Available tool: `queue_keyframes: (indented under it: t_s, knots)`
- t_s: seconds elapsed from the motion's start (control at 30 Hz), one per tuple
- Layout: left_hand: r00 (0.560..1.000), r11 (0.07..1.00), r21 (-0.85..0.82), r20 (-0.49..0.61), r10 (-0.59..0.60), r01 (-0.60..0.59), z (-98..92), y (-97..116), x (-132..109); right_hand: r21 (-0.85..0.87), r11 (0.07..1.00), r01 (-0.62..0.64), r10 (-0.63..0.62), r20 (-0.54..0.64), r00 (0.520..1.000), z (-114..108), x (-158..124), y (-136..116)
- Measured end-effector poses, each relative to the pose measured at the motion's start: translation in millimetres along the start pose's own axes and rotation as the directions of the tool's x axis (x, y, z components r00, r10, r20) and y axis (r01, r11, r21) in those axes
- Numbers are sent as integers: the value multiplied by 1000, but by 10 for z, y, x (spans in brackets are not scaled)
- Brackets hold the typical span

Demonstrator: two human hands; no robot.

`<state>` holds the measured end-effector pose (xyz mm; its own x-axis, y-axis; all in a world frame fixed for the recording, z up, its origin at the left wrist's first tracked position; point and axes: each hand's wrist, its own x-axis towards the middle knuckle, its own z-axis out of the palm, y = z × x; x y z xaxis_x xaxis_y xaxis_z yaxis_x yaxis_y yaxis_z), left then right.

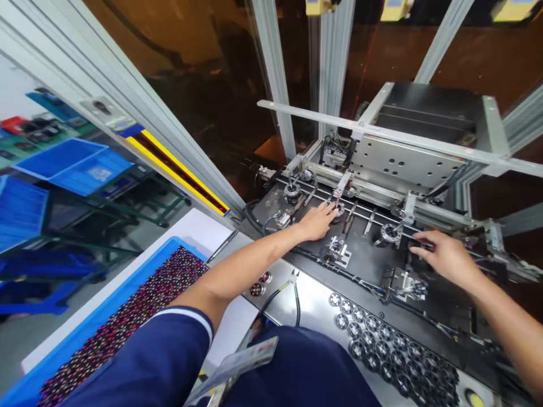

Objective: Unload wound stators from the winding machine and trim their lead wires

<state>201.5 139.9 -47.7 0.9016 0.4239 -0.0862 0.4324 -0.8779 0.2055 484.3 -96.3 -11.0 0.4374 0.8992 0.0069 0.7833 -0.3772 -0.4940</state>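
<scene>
My left hand (317, 220) reaches into the machine, its fingertips closed on a small round metal part (339, 208) seated on a fixture by the rail. My right hand (445, 257) hovers further right, fingers bent and pinched near another fixture; a round silver part (389, 233) sits on a holder just left of it. What the right fingers hold, if anything, is hidden. A third round part (292, 190) stands on a holder at the left of the rail.
Several round silver parts (394, 353) lie in rows on the steel plate near me. A blue tray (63, 345) of small dark pieces sits at my left. Aluminium frame posts (275, 79) and a yellow light-curtain bar (178, 169) border the machine. Blue bins (72, 164) on racks stand far left.
</scene>
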Motion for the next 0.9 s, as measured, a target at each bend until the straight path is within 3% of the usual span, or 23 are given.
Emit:
queue_keyframes:
  t_s: [0.1,0.2,0.33,0.43,0.57,0.7,0.8,0.9]
  knots:
    - [997,999,-35,-69,-27,24,-69,56,-67,-5,992,123,-123,2,992,312,32,113]
    - [984,998,-66,-174,-30,18,-204,220,-224,-19,991,134,-134,-21,991,495,53,160]
    - [961,992,-100,-272,46,-76,-408,611,-375,-30,1000,3,-3,12,1000,507,131,290]
    - [963,984,-70,-227,145,-165,-467,982,-277,-21,987,-157,158,135,978,458,320,370]
    - [984,985,3,-45,170,-170,-300,1412,49,4,930,-367,344,334,877,467,654,362]
    - [993,993,23,6,116,-116,6,1605,292,28,842,-539,484,402,777,560,896,299]
    - [993,993,36,28,113,-114,169,1622,359,41,797,-603,551,362,752,564,1012,283]
    - [992,992,45,41,116,-118,235,1604,382,78,782,-618,576,288,765,485,1063,298]
